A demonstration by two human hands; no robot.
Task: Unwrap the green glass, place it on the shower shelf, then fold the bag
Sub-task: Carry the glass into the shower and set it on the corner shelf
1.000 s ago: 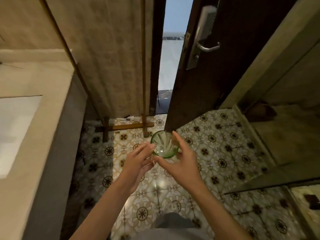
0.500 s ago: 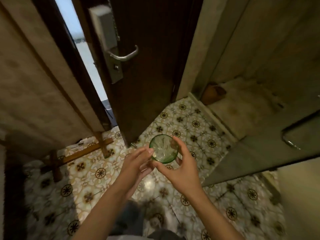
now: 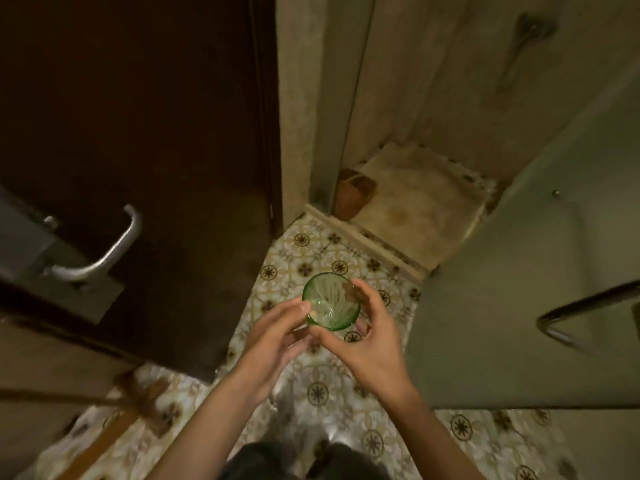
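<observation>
The green glass (image 3: pixel 329 301) is bare, upright and seen from above, its cut pattern showing inside. Both hands hold it over the patterned floor. My left hand (image 3: pixel 273 336) touches its near left side with the fingertips. My right hand (image 3: pixel 367 337) wraps around its right side, thumb under the near rim and fingers over the far rim. No bag or wrapping is in view. No shelf can be made out in the shower.
A dark wooden door (image 3: pixel 156 133) with a metal lever handle (image 3: pixel 100 258) stands open at the left. The shower stall (image 3: pixel 422 199) lies ahead behind a low curb (image 3: pixel 367 244), with a brown object (image 3: pixel 355 194) in its corner. A glass shower door (image 3: pixel 519 306) with a bar handle (image 3: pixel 588 313) stands at the right.
The view has swung to the right, from the doorway toward the shower stall. Both hands have kept the same hold on the green glass.
</observation>
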